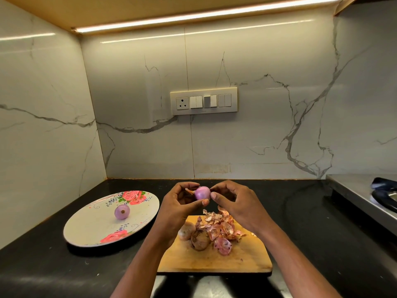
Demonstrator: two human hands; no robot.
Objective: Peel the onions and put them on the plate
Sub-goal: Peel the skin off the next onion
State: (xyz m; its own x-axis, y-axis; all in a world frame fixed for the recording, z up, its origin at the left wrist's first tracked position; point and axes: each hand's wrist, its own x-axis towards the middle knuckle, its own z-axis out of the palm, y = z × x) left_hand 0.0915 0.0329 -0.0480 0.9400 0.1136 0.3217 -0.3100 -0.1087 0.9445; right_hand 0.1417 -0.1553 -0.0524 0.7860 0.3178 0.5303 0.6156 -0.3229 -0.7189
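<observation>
Done: one peeled onion (pixel 122 211) laid on plate (pixel 90 231).
In hand: third onion (pixel 202 192), nearly bare, pinched by left hand (pixel 179 203); last skin pinched by right hand (pixel 232 201).
Left: two unpeeled onions (pixel 194 235) on board (pixel 214 261).

Four onions (pixel 202 193) (two peeled), one plate (pixel 90 229), one cutting board (pixel 214 259), one peel heap (pixel 219 227).

A purple peeled onion (pixel 202 192) is held above the far edge of the cutting board (pixel 214 260). A second peeled onion (pixel 122 212) lies on the flowered plate (pixel 90 229), which is set toward the left side of the counter (pixel 43 265). Two unpeeled brown onions (pixel 193 235) are seen touching on the board's left part, beside a heap of peels (pixel 221 229).
</observation>
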